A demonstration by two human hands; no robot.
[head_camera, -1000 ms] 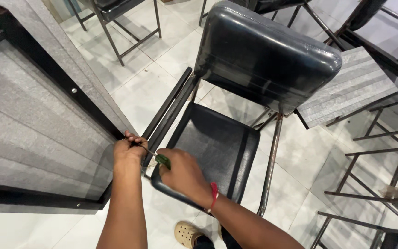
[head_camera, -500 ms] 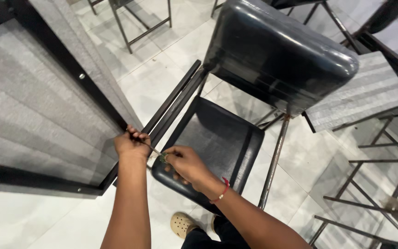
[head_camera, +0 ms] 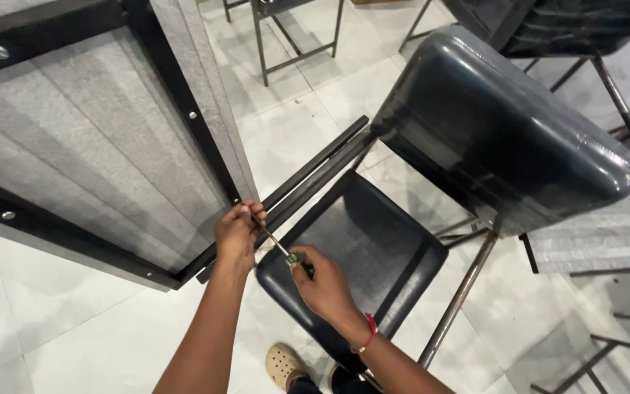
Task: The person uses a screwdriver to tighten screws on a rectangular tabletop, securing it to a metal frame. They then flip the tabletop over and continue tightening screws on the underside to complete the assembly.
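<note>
1. My right hand point(head_camera: 324, 283) is closed around a screwdriver point(head_camera: 289, 255) with a green and dark handle, and its thin metal shaft runs up and to the left toward my other hand.
2. My left hand point(head_camera: 236, 232) is curled shut right at the tip of that shaft, pinching at the corner of the grey panel point(head_camera: 82, 146). Whatever is between the fingertips is too small to make out (could be a screw, can't tell).
3. The panel is tipped up on its edge to my left, grey ribbed face with a black frame point(head_camera: 176, 95) and a few silver bolt heads showing.
4. A pair of black metal bars point(head_camera: 315, 169) slants from the panel's corner up to the chair.
5. The chair point(head_camera: 504, 131) is black, padded and shiny. Its seat point(head_camera: 366, 255) sits directly under my right hand, with the backrest up and to the right.
6. White tile floor point(head_camera: 60, 335) below, my beige clog point(head_camera: 284, 365) poking in at the bottom edge.
7. More metal chair legs point(head_camera: 293, 51) stand further back, well apart from where I'm working.
</note>
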